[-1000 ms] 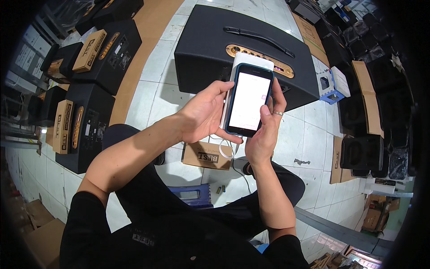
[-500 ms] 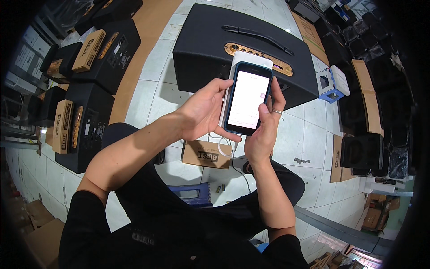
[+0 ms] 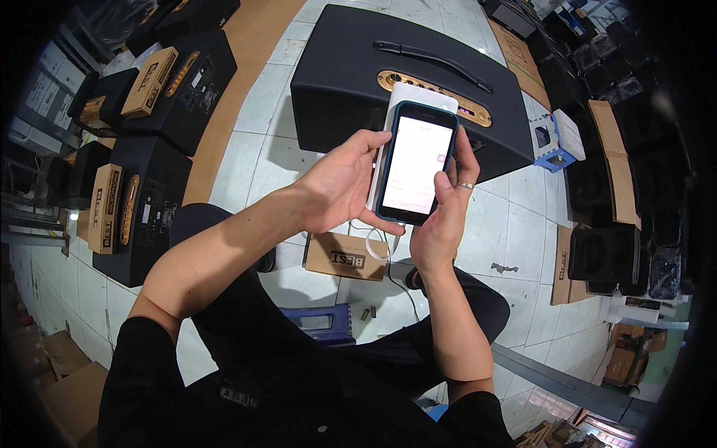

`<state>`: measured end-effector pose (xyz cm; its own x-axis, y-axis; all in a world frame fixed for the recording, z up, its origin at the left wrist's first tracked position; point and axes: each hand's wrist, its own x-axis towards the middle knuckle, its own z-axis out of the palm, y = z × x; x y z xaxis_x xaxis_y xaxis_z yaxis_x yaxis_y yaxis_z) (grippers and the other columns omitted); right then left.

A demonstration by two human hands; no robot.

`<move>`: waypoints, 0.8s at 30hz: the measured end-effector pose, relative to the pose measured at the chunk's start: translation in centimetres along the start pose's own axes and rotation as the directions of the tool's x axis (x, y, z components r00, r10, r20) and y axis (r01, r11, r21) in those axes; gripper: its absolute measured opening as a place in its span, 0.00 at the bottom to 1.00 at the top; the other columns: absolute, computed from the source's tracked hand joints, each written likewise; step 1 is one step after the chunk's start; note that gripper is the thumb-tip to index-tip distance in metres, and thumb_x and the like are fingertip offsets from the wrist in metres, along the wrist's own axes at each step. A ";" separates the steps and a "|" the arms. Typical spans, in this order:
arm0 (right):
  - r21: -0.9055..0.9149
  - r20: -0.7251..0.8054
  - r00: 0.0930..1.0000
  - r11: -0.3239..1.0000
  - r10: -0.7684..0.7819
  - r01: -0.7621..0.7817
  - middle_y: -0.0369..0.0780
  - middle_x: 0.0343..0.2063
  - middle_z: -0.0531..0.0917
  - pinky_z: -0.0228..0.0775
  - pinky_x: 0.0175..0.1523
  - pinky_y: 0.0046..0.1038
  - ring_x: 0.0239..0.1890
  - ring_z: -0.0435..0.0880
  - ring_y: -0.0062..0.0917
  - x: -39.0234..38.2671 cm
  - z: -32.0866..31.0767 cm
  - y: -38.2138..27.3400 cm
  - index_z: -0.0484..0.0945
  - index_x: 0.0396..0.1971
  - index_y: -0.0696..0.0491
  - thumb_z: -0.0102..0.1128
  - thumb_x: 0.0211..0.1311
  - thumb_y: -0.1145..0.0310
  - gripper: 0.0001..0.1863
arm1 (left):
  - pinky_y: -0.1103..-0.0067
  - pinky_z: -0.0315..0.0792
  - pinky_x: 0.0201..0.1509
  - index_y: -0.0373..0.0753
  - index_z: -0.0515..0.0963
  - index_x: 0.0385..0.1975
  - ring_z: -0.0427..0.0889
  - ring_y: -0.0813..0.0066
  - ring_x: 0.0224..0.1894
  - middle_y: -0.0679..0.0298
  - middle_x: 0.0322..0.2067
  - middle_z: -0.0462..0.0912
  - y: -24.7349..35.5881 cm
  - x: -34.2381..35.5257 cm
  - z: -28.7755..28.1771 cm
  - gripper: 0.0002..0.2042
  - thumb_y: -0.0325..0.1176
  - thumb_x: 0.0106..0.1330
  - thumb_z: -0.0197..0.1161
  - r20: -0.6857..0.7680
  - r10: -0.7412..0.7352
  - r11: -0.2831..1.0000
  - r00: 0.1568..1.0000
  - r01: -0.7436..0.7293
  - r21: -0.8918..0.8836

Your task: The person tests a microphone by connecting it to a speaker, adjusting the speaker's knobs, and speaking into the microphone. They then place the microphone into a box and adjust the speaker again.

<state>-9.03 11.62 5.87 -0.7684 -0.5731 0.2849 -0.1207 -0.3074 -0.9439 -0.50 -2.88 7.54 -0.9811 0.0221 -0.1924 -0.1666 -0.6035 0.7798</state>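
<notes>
A smartphone (image 3: 415,163) in a dark blue case, its screen lit mostly white, is held upright between my hands. Behind it lies a white flat slab (image 3: 424,95), perhaps a power bank, showing along the phone's top and left edges. My left hand (image 3: 345,183) grips the left side, thumb on the edge and a finger under the bottom. Wrapped round the right side, my right hand (image 3: 442,213) has its thumb at the screen's edge and wears a ring. From the phone's lower end hangs a white cable (image 3: 371,248). Beyond the phone stands a large black speaker (image 3: 340,67) with a gold control panel and strap handle.
A flat cardboard box (image 3: 321,257) lies on the tiled floor between my legs, near a blue plastic stool (image 3: 340,321) and two small batteries (image 3: 369,313). Black speakers (image 3: 160,179) with narrow boxes line the left. A blue-and-white stool (image 3: 559,142) stands right.
The view has shifted very slightly. Both hands keep the same hold on the phone, and the screen content looks nearly the same.
</notes>
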 end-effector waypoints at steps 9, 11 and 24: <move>0.009 0.000 1.000 1.000 0.012 -0.012 0.46 0.72 0.62 0.55 0.78 0.37 0.74 0.64 0.33 0.0 0.0 -0.1 0.54 0.76 0.51 0.50 0.69 0.62 0.36 | 0.48 0.82 0.58 0.33 0.50 0.76 0.76 0.51 0.67 0.45 0.66 0.70 0.1 0.1 -0.1 0.39 0.59 0.77 0.28 0.007 -0.001 1.000 1.000 0.001 0.007; 0.007 0.004 1.000 1.000 0.010 -0.010 0.46 0.72 0.62 0.56 0.78 0.37 0.74 0.64 0.33 0.0 0.0 -0.1 0.54 0.76 0.51 0.50 0.69 0.62 0.36 | 0.48 0.82 0.58 0.33 0.49 0.76 0.76 0.51 0.67 0.45 0.66 0.70 -0.1 0.1 -0.3 0.39 0.59 0.77 0.28 0.005 -0.004 1.000 1.000 0.004 -0.009; 0.006 0.018 1.000 1.000 0.017 -0.017 0.46 0.72 0.62 0.56 0.78 0.38 0.74 0.64 0.33 0.0 -0.2 0.1 0.54 0.76 0.49 0.51 0.68 0.64 0.37 | 0.47 0.81 0.59 0.32 0.50 0.76 0.75 0.51 0.68 0.44 0.66 0.70 0.0 0.0 0.0 0.39 0.59 0.77 0.28 -0.018 -0.004 1.000 1.000 0.004 0.013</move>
<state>-9.17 11.74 5.74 -0.7588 -0.5919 0.2717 -0.1039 -0.3018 -0.9477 -0.50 -2.88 7.59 -0.9784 0.0099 -0.2063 -0.1719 -0.5931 0.7866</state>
